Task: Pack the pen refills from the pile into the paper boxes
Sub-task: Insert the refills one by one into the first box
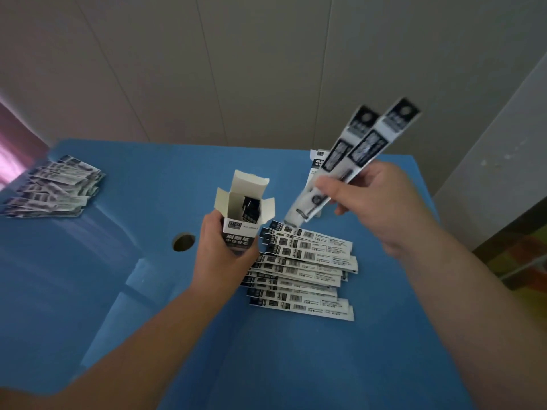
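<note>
My left hand (220, 255) grips an upright paper box (241, 213) with its top flaps open; some dark refill packs show inside it. My right hand (376, 202) holds two long black-and-white pen refill packs (352, 155), tilted with their lower ends pointing down toward the box's right side, a little apart from it. Below both hands a pile of pen refill packs (305, 272) lies fanned out on the blue table (133, 276). Part of a flat paper box (316, 164) shows behind the held packs.
A second heap of packs (50, 189) lies at the table's far left edge. A round hole (183, 242) sits in the table top left of the box. A pale wall stands behind the table; its right edge drops off beside my right forearm.
</note>
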{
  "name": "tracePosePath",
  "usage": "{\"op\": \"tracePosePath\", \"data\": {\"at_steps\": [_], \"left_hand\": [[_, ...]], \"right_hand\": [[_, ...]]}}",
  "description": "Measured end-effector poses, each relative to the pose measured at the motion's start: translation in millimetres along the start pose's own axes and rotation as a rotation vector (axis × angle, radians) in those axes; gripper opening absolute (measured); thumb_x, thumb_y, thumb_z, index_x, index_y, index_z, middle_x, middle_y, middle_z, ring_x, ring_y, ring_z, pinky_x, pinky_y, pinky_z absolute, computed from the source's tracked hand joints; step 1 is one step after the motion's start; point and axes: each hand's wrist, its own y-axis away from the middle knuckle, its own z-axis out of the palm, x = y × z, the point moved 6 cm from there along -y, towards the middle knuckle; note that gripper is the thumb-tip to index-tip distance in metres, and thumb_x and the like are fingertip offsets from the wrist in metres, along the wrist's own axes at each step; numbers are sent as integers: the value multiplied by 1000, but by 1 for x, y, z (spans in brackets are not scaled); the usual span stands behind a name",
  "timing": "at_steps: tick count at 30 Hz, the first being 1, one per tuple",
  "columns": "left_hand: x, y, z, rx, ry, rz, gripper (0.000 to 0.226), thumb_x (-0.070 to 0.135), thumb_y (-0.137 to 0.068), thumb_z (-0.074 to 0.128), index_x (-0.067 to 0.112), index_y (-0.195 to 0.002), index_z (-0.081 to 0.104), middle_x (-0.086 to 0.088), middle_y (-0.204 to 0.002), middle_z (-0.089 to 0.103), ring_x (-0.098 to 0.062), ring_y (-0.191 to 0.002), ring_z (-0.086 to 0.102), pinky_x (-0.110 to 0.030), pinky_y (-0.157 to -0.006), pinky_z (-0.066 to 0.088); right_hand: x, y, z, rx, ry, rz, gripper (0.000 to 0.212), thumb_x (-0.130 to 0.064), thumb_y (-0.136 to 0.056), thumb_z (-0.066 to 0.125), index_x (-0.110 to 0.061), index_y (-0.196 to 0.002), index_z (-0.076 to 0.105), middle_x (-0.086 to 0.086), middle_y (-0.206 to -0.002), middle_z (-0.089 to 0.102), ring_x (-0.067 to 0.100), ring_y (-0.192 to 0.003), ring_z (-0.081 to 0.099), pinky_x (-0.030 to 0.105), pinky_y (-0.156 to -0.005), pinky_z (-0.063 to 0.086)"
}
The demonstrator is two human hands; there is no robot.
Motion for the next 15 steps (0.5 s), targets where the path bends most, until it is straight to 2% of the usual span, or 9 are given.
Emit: {"op": "tracePosePath", "data": {"at_steps": [2,4,8,12,15], "left_hand": [[1,0,0,10,9,16,45,46,-65,75,62,-95,46,2,-100,61,-4,-82,66,-14,-65,52],[0,0,1,8,3,31,45,44,-67,75,60,-98,46,3,-100,60,-6,-82,66,-15,-65,52],[-1,-1,1,8,-27,47,48,42,-68,75,60,-102,46,0,-104,59,-8,-87,65,-17,-68,53],[-1,-2,2,8,-8,44,49,40,-68,75,60,-102,46,-2,-104,60,-10,-85,65,-20,-68,54],[-1,-2,2,2,-5,31,49,41,-68,76,61,-101,46,-4,-104,60,-12,-86,66,-26,-68,56]], "right_hand": [[-16,11,6,16,-219,-90,4,-20,-86,78,-19,-89,77,2,-89,79,12,-73,70,21,-60,54],[-26,17,17,33,-270,-150,5,-21,-87,77,-20,-91,77,2,-92,79,17,-78,71,23,-62,55],[-24,16,38,63,-168,-148,2,-23,-87,77,-25,-86,78,-4,-85,78,9,-69,70,28,-63,58],[-13,14,55,28,-26,-104,5,-29,-86,78,-25,-87,78,-10,-81,77,7,-70,72,36,-66,61],[-9,13,63,-6,28,-74,10,-31,-86,77,-21,-88,78,-13,-81,78,4,-74,73,34,-70,61]]}}
